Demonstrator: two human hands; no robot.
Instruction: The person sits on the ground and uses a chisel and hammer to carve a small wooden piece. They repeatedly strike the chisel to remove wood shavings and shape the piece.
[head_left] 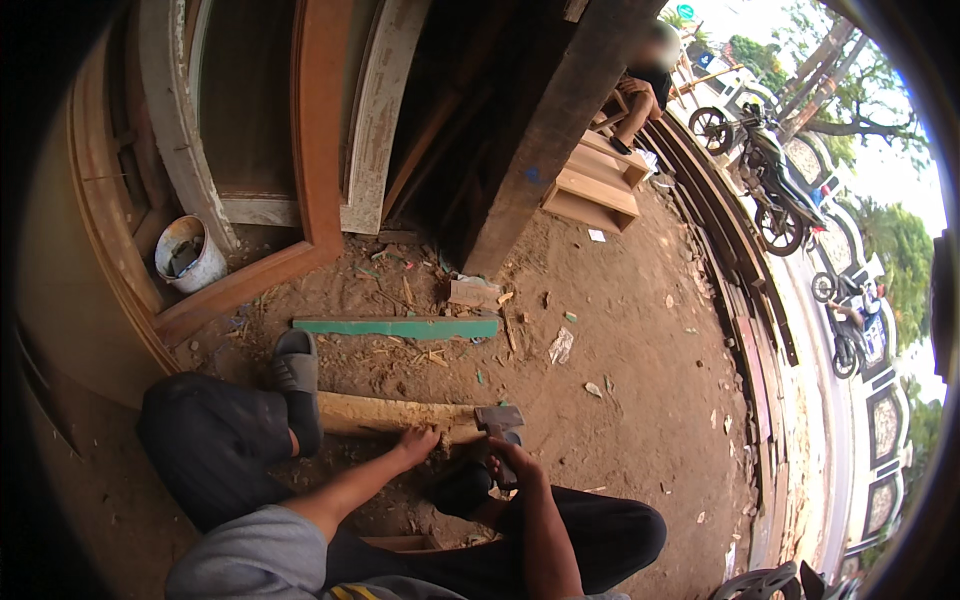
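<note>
Head view: at far left we count one white bucket (190,262), then one green plank (395,328) on the dirt (640,400). Nearer us lies one pale timber (370,413), one sandalled foot (296,368) at its left end. Our left hand (418,446), fingers curled, touches the timber's near edge; whether it grips, we cannot tell. Our right hand (513,462) is closed around one hatchet (497,418), its head at the timber's right end. Further right we record one wooden shelf unit (597,185) and, at upper right, two motorcycles (765,172) (848,318).

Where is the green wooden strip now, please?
In the head view, the green strip lies on the ground left of centre, beyond the pale timber by the left hand.
</note>
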